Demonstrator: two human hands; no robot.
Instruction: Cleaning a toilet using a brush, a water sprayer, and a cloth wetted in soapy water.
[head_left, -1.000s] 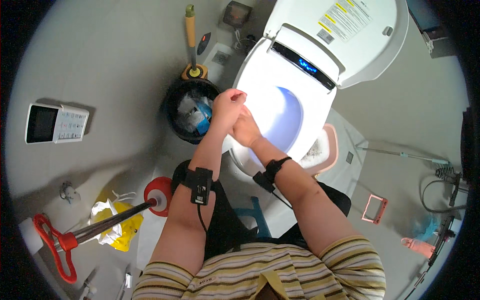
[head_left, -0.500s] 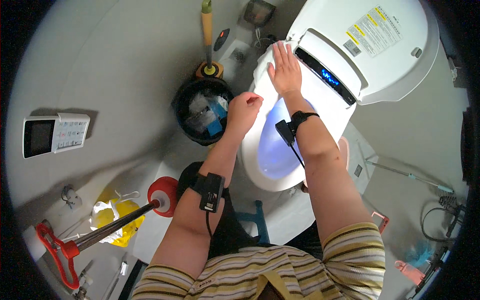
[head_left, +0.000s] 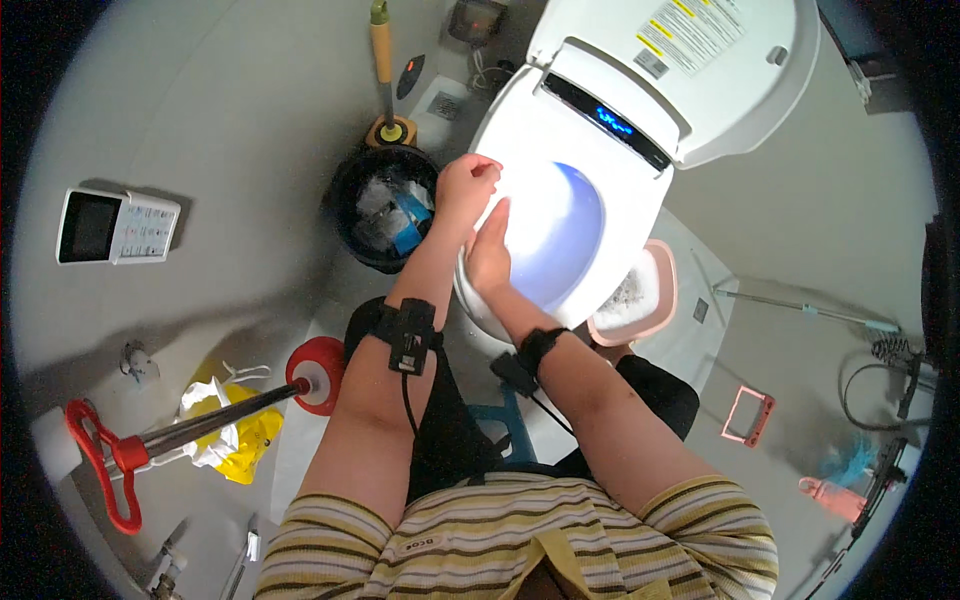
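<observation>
My left hand [head_left: 467, 192] is closed in a loose curl above the left rim of the white toilet seat [head_left: 520, 120]; nothing shows in its fingers. Just below it, my right hand [head_left: 489, 252] is at the seat's left front edge, thumb upward, its other fingers mostly hidden. White material may be in that hand, but it blends with the seat. Bluish light fills the toilet bowl [head_left: 560, 240]. The raised lid [head_left: 740, 100] leans back behind a black display strip [head_left: 605, 117] lit with blue marks.
A black bin [head_left: 345, 225] with wrappers stands left of the toilet, beside a wooden-handled brush [head_left: 382, 55]. A pink basin [head_left: 658, 310] of suds sits at right. Nearer left are a red plunger [head_left: 318, 375] and yellow bag [head_left: 250, 440]. A remote [head_left: 120, 228] hangs on the wall.
My right hand has come from the seat's back left corner forward to its left front edge. Wrinkled white material visible under it before no longer shows there. The view has shifted, revealing the basin.
</observation>
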